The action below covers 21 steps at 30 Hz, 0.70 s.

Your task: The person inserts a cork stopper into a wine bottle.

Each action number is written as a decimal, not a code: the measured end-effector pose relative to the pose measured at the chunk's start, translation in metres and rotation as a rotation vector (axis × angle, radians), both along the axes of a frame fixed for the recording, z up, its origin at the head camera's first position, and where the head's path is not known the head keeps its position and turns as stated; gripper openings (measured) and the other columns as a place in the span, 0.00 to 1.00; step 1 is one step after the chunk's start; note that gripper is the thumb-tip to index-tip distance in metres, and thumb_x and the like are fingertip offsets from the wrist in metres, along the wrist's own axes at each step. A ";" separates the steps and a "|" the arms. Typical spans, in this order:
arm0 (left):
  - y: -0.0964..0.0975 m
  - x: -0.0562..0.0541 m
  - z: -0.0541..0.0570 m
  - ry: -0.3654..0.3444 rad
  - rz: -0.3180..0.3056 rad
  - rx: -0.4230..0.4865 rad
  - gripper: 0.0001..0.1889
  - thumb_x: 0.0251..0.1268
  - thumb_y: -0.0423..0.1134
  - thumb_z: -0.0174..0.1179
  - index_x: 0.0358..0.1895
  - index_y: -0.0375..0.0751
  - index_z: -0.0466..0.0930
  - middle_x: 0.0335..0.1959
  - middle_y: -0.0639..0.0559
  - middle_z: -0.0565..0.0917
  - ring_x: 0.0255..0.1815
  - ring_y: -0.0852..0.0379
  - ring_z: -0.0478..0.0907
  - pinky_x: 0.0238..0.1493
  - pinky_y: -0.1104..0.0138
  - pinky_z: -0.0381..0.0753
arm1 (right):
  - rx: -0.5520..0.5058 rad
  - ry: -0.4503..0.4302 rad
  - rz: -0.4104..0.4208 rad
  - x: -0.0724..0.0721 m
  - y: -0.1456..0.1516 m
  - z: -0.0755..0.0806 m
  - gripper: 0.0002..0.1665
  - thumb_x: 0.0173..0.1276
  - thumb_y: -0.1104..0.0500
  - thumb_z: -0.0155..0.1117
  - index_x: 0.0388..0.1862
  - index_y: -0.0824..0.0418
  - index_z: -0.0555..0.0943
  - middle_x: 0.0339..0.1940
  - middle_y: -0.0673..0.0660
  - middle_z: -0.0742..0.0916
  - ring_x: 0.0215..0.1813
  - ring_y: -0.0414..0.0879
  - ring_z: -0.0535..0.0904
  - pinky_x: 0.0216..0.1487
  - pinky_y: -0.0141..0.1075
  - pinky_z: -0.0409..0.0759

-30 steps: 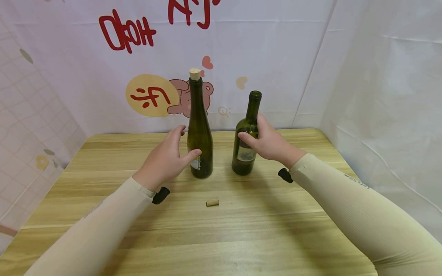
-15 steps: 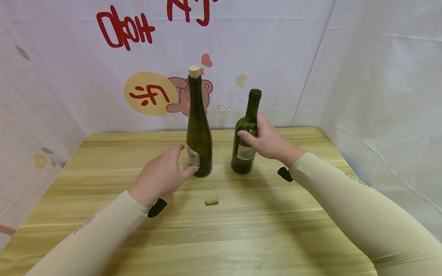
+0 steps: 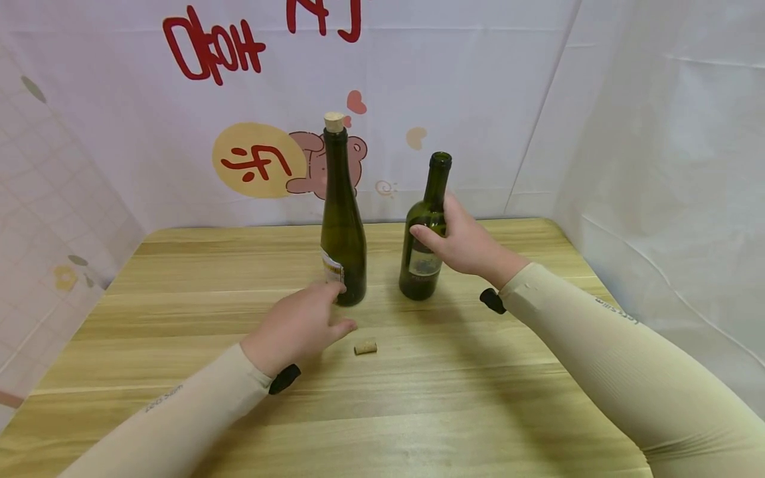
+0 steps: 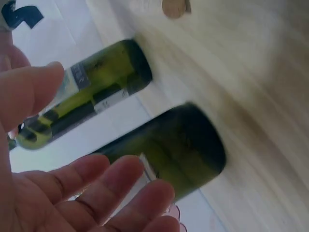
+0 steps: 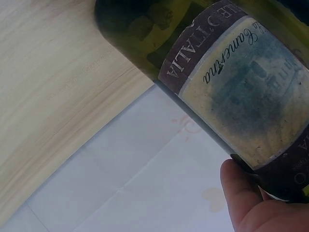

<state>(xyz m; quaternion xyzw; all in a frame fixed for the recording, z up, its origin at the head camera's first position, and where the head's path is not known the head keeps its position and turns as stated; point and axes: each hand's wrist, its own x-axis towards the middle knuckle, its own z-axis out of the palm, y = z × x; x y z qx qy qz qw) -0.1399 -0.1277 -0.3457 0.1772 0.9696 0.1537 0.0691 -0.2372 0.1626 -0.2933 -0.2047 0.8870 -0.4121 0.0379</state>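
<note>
The wood-grained table (image 3: 442,411) carries a tall corked green bottle (image 3: 344,222) and, to its right, a shorter green bottle (image 3: 421,263), while a loose cork (image 3: 365,348) lies on its side nearer than both.

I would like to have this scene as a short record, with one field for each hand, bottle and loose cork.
Left hand: holds nothing, beside the loose cork
Right hand: grips the shorter bottle
Taller bottle: standing, fitted cork in its mouth
Shorter bottle: standing, no cork in its mouth
Loose cork: lies on the table
</note>
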 end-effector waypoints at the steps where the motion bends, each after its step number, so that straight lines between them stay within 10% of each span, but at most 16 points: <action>1: 0.002 0.001 0.000 -0.007 -0.005 -0.001 0.37 0.71 0.59 0.67 0.73 0.38 0.72 0.71 0.43 0.80 0.71 0.44 0.79 0.69 0.49 0.79 | 0.002 0.001 0.000 0.000 0.000 0.000 0.30 0.81 0.45 0.61 0.68 0.59 0.62 0.60 0.60 0.77 0.61 0.54 0.79 0.63 0.54 0.80; 21: 0.028 0.004 -0.014 0.006 -0.181 -0.043 0.21 0.70 0.54 0.70 0.56 0.43 0.86 0.49 0.51 0.89 0.50 0.52 0.87 0.55 0.55 0.84 | 0.011 -0.006 -0.011 0.002 -0.001 0.002 0.32 0.81 0.46 0.61 0.70 0.60 0.60 0.60 0.61 0.77 0.60 0.55 0.79 0.62 0.53 0.80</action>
